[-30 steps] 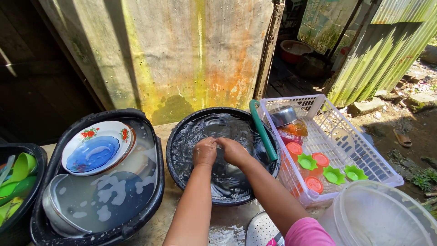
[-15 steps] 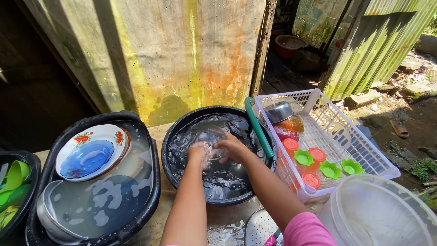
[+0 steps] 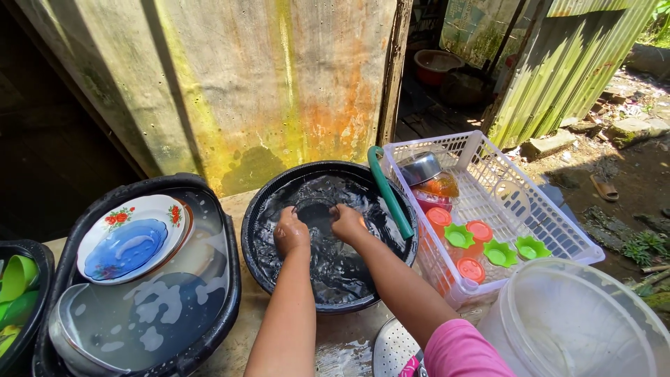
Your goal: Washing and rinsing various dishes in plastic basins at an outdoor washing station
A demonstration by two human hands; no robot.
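Both my hands are in a round black basin (image 3: 269, 276) full of rippling water. My left hand (image 3: 290, 234) and my right hand (image 3: 347, 222) grip either side of a clear round dish (image 3: 315, 209), which is half under the water between them. What kind of dish it is cannot be told through the glare. A green hose (image 3: 391, 197) lies over the basin's right rim, just right of my right hand.
A white plastic basket (image 3: 558, 230) on the right holds a metal bowl (image 3: 417, 167) and small orange and green lids. On the left, a black tub (image 3: 216, 307) of soapy water holds a floral plate (image 3: 132, 241) and a metal pot (image 3: 66, 335). A clear plastic container (image 3: 579, 324) stands lower right, with green cups (image 3: 15, 286) far left.
My hands have drawn slightly apart and now hold the clear dish at the water's surface. The view has tilted a little downward.
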